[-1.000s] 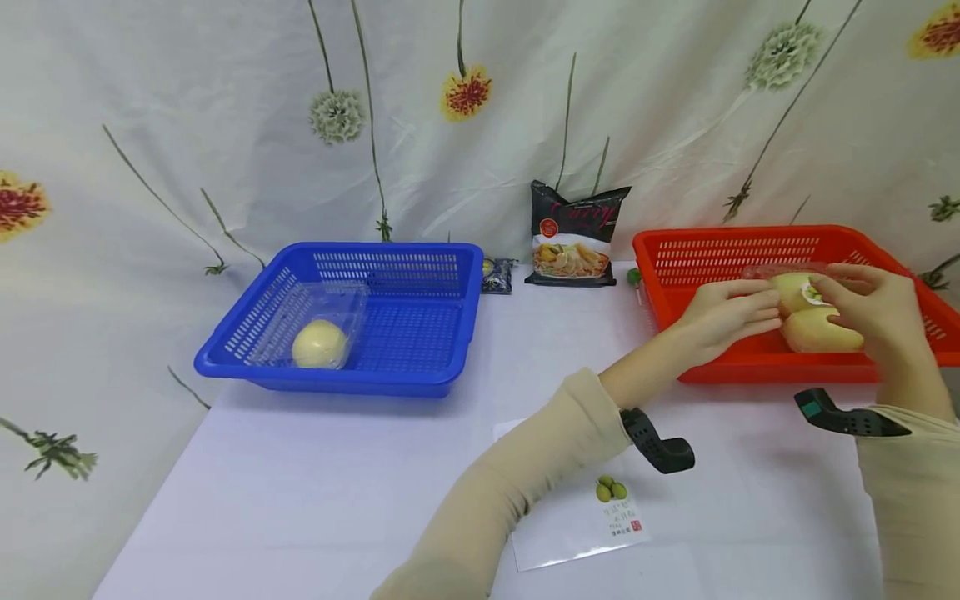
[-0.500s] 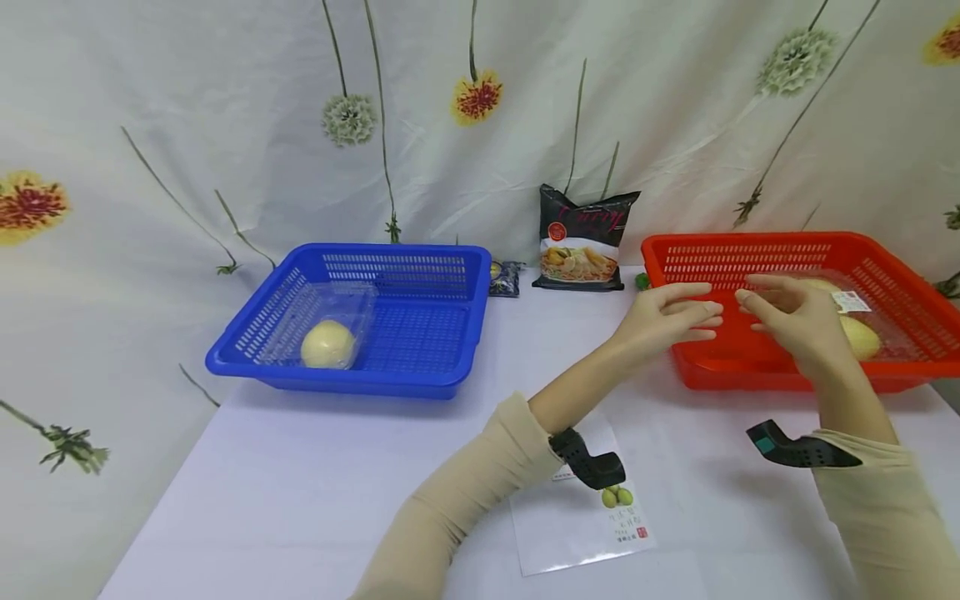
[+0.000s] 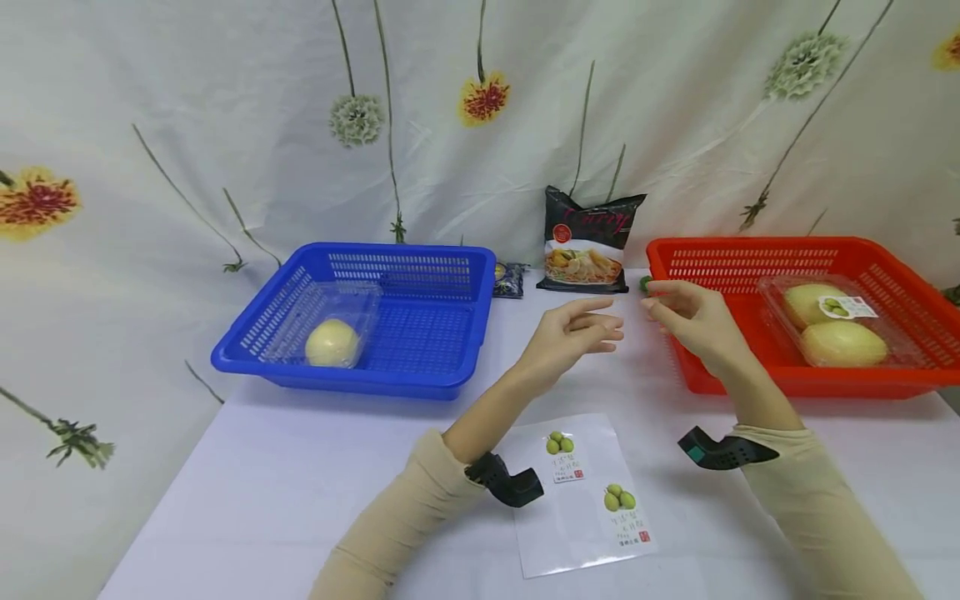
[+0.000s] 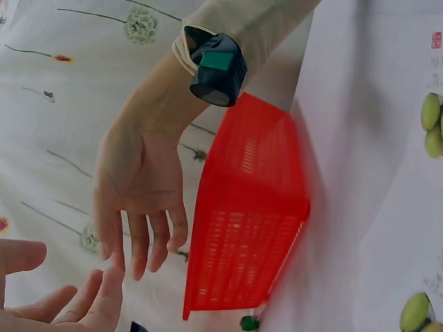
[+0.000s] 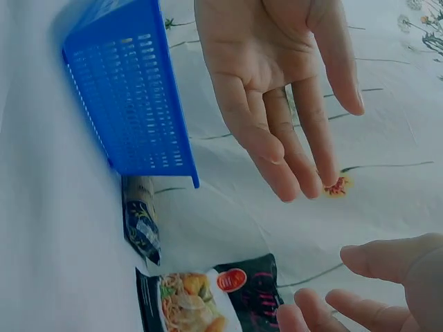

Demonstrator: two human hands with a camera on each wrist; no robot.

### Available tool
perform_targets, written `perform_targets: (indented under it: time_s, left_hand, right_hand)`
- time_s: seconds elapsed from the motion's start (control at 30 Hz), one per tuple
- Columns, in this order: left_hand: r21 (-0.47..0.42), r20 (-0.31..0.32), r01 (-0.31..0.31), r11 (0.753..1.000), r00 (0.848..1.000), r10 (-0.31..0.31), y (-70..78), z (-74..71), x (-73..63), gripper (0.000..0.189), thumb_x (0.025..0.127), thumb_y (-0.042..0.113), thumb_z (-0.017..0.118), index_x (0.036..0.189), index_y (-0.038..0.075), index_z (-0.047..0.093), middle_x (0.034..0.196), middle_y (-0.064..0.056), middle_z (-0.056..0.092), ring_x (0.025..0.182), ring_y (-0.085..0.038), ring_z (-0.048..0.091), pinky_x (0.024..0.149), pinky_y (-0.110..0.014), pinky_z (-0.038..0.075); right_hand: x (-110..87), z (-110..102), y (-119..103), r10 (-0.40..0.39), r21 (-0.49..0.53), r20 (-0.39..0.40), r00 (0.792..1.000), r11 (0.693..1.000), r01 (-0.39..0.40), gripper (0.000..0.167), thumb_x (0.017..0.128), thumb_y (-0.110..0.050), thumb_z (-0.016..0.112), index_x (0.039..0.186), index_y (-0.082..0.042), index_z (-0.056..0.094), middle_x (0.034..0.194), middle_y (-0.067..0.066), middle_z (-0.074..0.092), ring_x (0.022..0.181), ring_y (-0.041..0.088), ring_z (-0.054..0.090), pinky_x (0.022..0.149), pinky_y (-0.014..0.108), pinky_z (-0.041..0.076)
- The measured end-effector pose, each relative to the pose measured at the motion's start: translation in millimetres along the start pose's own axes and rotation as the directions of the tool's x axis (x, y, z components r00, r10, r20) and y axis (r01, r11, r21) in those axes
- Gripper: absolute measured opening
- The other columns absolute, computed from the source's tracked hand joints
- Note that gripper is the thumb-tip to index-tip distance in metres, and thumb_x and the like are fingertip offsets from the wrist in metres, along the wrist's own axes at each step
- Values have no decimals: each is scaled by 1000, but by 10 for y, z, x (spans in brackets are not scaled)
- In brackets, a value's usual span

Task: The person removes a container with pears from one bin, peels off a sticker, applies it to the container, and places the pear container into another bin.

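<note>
A flowered curtain (image 3: 262, 108) hung behind a white-covered table (image 3: 247, 508). On the left stood the blue basket (image 3: 405, 386), its left half taken up by a clear pack (image 3: 322, 317) with one pale fruit (image 3: 332, 343) showing and no label to be seen. Beyond lay a small packet (image 3: 508, 281). Next came the left hand (image 3: 566, 340), raised over the table, fingers loosely bent, nothing in them; nearer the person lay a sheet (image 3: 566, 525) with two labels (image 3: 624, 512). A noodle bag (image 3: 588, 242) stood by the curtain. The right hand (image 3: 696, 327) faced the left — near but apart, equally slack, gripping nothing. A green thing (image 3: 645, 283) showed past its fingertips, too small to name. At the right, the red basket (image 3: 795, 383) held a second pack (image 3: 836, 321) in its right half, a sticker (image 3: 847, 307) on its lid. By the look of it, one pack was labelled and set down, the blue basket's pack was not yet dealt with, and two labels remained. The table's left edge slanted toward the person from the blue basket's left end; open tabletop lay in front of that basket and between the two — while the red basket's right end sat close to the table's right edge, with less room.
</note>
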State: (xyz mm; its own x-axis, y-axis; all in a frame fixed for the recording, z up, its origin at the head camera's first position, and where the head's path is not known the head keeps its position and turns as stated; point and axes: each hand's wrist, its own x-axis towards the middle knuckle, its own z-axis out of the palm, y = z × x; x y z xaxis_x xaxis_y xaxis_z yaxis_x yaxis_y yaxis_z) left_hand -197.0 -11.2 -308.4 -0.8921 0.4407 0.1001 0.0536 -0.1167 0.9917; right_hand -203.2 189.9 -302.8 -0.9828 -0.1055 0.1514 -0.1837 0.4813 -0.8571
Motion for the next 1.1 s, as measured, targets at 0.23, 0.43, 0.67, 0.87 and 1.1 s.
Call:
perform_targets:
  time_s: [0.23, 0.43, 0.67, 0.87, 1.1]
  left_hand:
    - [81, -74, 19, 996, 997, -13, -21, -356, -225, 42, 95, 4, 51, 137, 2, 45, 121, -23, 60, 106, -29, 62, 91, -39, 50]
    - [110, -151, 24, 994, 989, -7, -11, -604, -423, 43, 95, 8, 53, 137, 2, 44, 120, -22, 60, 105, -29, 63, 91, -41, 49]
    - [132, -258, -10, 991, 965, 45, 61, -887, -649, 42, 95, 7, 53, 135, -1, 44, 123, -25, 57, 107, -31, 61, 89, -36, 51]
    - [169, -353, -32, 985, 931, 91, 112, -1149, -805, 43, 95, 6, 54, 136, -3, 43, 124, -27, 55, 104, -30, 62, 87, -34, 52]
    - [137, -447, -68, 988, 886, 123, 177, -1458, -1035, 43, 96, 3, 50, 137, -4, 40, 122, -22, 54, 99, -16, 63, 90, -32, 50]
  right_hand:
    - [116, 274, -157, -43, 35, 98, 994, 999, 40, 49, 95, -27, 55, 135, 1, 46, 118, 25, 59, 103, 35, 59, 75, 22, 53]
    - [242, 558, -274, -42, 78, 141, 989, 996, 31, 46, 94, -21, 56, 133, 2, 47, 117, 25, 59, 103, 36, 59, 83, 35, 54]
    - [378, 907, -434, -58, 171, 202, 978, 985, 23, 43, 93, -17, 58, 131, 1, 50, 118, 24, 61, 101, 35, 61, 81, 38, 54]
    - [481, 1127, -548, -92, 248, 239, 967, 968, 31, 43, 92, -16, 59, 131, 1, 50, 118, 23, 61, 101, 32, 62, 79, 37, 55]
    - [616, 1377, -643, -103, 324, 292, 951, 946, 3, 46, 93, -15, 59, 134, 2, 47, 120, 22, 59, 104, 32, 61, 82, 38, 54]
